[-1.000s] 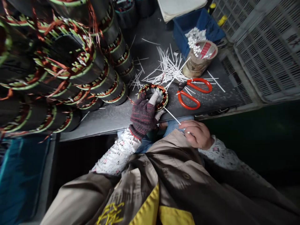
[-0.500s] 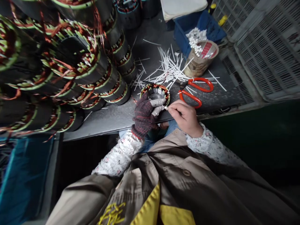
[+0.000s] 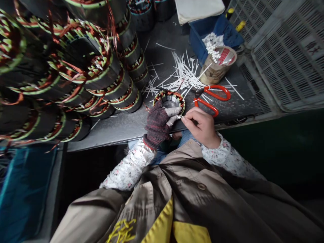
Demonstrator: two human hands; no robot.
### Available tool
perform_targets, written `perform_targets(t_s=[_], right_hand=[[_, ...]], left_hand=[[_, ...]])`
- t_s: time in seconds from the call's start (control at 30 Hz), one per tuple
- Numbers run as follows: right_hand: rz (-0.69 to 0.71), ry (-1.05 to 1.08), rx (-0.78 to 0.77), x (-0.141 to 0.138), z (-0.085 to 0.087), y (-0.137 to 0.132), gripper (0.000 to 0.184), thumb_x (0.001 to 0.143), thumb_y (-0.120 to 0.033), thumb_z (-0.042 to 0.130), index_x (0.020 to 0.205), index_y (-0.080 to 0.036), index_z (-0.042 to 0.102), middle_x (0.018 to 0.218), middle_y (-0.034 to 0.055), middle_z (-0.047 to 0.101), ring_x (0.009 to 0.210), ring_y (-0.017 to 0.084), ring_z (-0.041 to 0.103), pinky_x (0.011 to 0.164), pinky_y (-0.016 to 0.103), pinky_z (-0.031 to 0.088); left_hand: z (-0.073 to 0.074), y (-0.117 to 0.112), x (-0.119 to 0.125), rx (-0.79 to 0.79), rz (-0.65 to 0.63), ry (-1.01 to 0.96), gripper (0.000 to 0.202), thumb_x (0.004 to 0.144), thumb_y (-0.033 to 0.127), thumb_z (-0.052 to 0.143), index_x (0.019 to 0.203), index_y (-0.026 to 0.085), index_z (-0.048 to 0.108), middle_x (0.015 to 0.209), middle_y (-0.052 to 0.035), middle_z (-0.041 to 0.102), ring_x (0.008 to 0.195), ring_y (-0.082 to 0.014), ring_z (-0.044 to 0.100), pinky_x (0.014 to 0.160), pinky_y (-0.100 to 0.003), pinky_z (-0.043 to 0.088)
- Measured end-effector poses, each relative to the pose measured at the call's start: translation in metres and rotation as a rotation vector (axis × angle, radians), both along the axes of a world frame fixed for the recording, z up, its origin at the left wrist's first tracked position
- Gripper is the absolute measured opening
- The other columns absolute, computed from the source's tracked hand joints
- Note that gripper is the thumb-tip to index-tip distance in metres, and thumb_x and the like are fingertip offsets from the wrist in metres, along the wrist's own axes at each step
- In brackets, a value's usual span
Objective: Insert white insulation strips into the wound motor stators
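Note:
A small motor stator point(image 3: 173, 98), a steel ring with copper windings and pale green insulation, stands near the bench's front edge. My left hand point(image 3: 159, 119), in a dark knitted glove with pale wrapped fingertips, grips its near side. At the stator's near right, my right hand point(image 3: 200, 126) is bare and pinched shut. A tiny white bit point(image 3: 179, 116) shows between the right fingertips and the gloved fingers; its kind is too small to make out. Red-handled scissors point(image 3: 211, 98) lie just beyond my right hand. Behind the stator is a loose pile of thin white sleeves point(image 3: 186, 72).
Larger stators point(image 3: 83, 67) are stacked high on the left. A tape roll point(image 3: 219, 67) with small white pieces on top stands by a blue bin point(image 3: 199, 37). Grey plastic crates point(image 3: 286, 57) border the bench point(image 3: 118, 126) on the right. A pad of paper point(image 3: 198, 10) lies at the back.
The view has shifted slightly, so the bench things appear a little to the right. Both hands keep nearly the same pose at the stator.

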State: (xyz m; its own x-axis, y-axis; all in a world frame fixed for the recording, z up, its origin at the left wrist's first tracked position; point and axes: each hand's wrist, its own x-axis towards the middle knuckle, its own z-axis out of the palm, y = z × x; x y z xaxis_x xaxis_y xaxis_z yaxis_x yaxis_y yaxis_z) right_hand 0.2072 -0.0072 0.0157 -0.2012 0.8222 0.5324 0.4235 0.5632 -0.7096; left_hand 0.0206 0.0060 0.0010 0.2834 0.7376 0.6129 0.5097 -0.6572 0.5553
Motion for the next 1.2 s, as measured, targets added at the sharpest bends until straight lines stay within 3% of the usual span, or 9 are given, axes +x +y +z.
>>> perform_targets(t_s=[0.3, 0.43, 0.57, 0.67, 0.73, 0.8, 0.9, 1.07, 1.2], right_hand=[[-0.110, -0.153, -0.140, -0.005, -0.002, 0.013, 0.026, 0.085, -0.028, 0.065, 0.062, -0.020, 0.054, 0.067, -0.0011, 0.052, 0.057, 0.011, 0.045, 0.058, 0.029, 0.032], [0.065, -0.134, -0.183, 0.000, 0.017, 0.004, 0.031, 0.091, -0.027, 0.058, 0.061, -0.020, 0.053, 0.062, -0.0013, 0.050, 0.057, 0.012, 0.046, 0.057, 0.029, 0.031], [0.240, 0.199, -0.217, 0.013, 0.034, -0.001, 0.031, 0.097, -0.035, 0.056, 0.070, -0.021, 0.063, 0.071, 0.0013, 0.059, 0.070, 0.015, 0.057, 0.064, 0.029, 0.044], [0.387, 0.404, -0.360, 0.019, 0.034, -0.003, 0.034, 0.095, -0.050, 0.062, 0.077, -0.022, 0.067, 0.086, 0.0039, 0.067, 0.083, 0.017, 0.065, 0.072, 0.032, 0.052], [0.457, 0.511, -0.503, 0.021, 0.031, -0.006, 0.038, 0.093, -0.055, 0.063, 0.075, -0.022, 0.065, 0.079, 0.0028, 0.066, 0.076, 0.017, 0.065, 0.069, 0.033, 0.053], [0.406, 0.583, -0.574, 0.023, 0.031, -0.009, 0.041, 0.092, -0.053, 0.065, 0.067, -0.021, 0.059, 0.063, -0.0008, 0.056, 0.061, 0.014, 0.056, 0.059, 0.030, 0.048], [0.270, 0.634, -0.530, 0.018, 0.033, 0.000, 0.046, 0.091, -0.053, 0.067, 0.062, -0.022, 0.049, 0.056, -0.0037, 0.044, 0.053, 0.011, 0.046, 0.054, 0.029, 0.043], [0.047, 0.486, -0.321, -0.009, 0.020, 0.051, 0.051, 0.098, -0.069, 0.043, 0.074, -0.024, 0.049, 0.070, -0.0002, 0.053, 0.067, 0.013, 0.058, 0.065, 0.031, 0.053], [-0.070, 0.245, -0.089, -0.007, 0.010, 0.046, 0.047, 0.100, -0.063, 0.044, 0.077, -0.024, 0.052, 0.098, 0.0067, 0.066, 0.091, 0.018, 0.064, 0.076, 0.035, 0.056]], left_hand=[[0.001, 0.002, -0.001, 0.063, -0.012, 0.019, 0.022, 0.101, 0.034, 0.057, 0.110, 0.022, 0.073, 0.106, -0.0044, 0.079, 0.099, -0.0186, 0.074, 0.112, -0.046, 0.052], [0.000, 0.001, 0.000, 0.061, -0.038, 0.039, 0.021, 0.102, 0.034, 0.055, 0.109, 0.024, 0.071, 0.111, -0.0049, 0.078, 0.108, -0.0219, 0.073, 0.114, -0.051, 0.049], [0.004, 0.000, 0.000, 0.021, -0.009, 0.050, 0.019, 0.101, 0.032, 0.057, 0.114, 0.023, 0.068, 0.124, -0.0087, 0.074, 0.121, -0.0235, 0.069, 0.109, -0.049, 0.054], [0.006, 0.000, -0.004, 0.031, 0.006, 0.087, 0.017, 0.100, 0.035, 0.060, 0.109, 0.022, 0.066, 0.128, -0.0109, 0.070, 0.121, -0.0259, 0.068, 0.103, -0.049, 0.058], [0.005, 0.000, -0.007, 0.046, -0.011, 0.142, 0.012, 0.099, 0.035, 0.060, 0.100, 0.023, 0.064, 0.117, -0.0080, 0.073, 0.115, -0.0254, 0.070, 0.103, -0.050, 0.058], [0.002, 0.000, -0.006, 0.076, 0.009, 0.201, 0.009, 0.099, 0.033, 0.061, 0.095, 0.025, 0.063, 0.103, -0.0043, 0.075, 0.107, -0.0238, 0.072, 0.106, -0.052, 0.057], [-0.004, -0.005, 0.006, 0.109, 0.067, 0.252, 0.008, 0.098, 0.031, 0.063, 0.099, 0.024, 0.064, 0.098, -0.0036, 0.074, 0.102, -0.0230, 0.073, 0.110, -0.054, 0.053], [-0.001, -0.014, 0.032, 0.195, 0.090, 0.365, 0.015, 0.100, 0.028, 0.058, 0.109, 0.019, 0.064, 0.109, -0.0075, 0.074, 0.111, -0.0211, 0.071, 0.116, -0.048, 0.050], [0.024, -0.012, 0.015, 0.232, 0.024, 0.564, 0.031, 0.100, 0.028, 0.055, 0.130, 0.021, 0.061, 0.122, -0.0080, 0.073, 0.126, -0.0291, 0.063, 0.122, -0.061, 0.035]])
